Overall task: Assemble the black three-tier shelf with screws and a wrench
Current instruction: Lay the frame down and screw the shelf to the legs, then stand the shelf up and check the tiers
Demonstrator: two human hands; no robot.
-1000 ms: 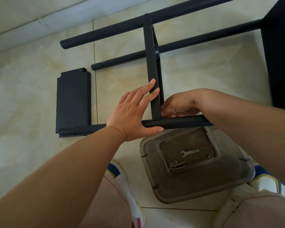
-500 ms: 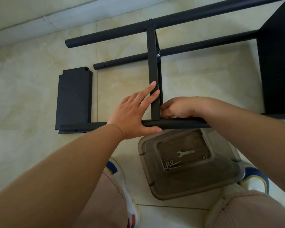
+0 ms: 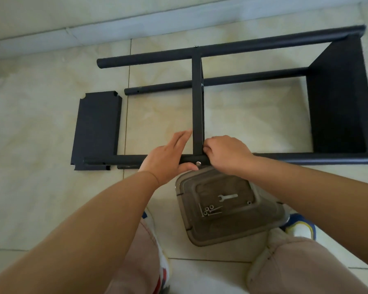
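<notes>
Black shelf frame [image 3: 221, 49] on its side, silver screw [image 3: 198, 163] in near pole

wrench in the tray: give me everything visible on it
The wrench is a small, flat, silver-grey tool, metal by its look, with one open-ended jaw at its left end and a plain straight handle. It lies flat and loose, tilted slightly from horizontal, on the raised middle of the brown plastic tray on the floor between the person's feet. Neither hand touches it. The screws and washers lie just below and left of it, apart from it.
</notes>
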